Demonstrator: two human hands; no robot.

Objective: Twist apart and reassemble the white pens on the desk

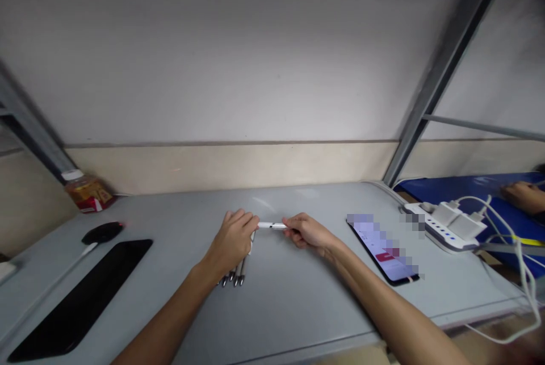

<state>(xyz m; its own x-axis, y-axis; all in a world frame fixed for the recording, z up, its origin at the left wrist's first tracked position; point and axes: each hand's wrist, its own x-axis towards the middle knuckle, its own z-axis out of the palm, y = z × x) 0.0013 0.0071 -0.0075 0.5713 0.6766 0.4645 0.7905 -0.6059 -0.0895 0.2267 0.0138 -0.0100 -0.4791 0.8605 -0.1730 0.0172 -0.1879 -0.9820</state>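
Note:
A white pen (272, 225) with dark markings is held level between my two hands, above the grey table. My left hand (237, 237) is closed round its left end, and my right hand (307, 232) pinches its right end between thumb and fingers. Under my left hand and wrist lie several pens (239, 274) side by side, their dark metallic tips pointing toward me. The upper parts of those pens are mostly hidden by my left hand.
A phone (383, 251) with a lit screen lies right, near a white power strip (447, 231) with plugs and looping cables. At left are a long black slab (85, 302), a black round device (102, 233) and a jar (88, 192). Another person's hand (525, 194) rests far right.

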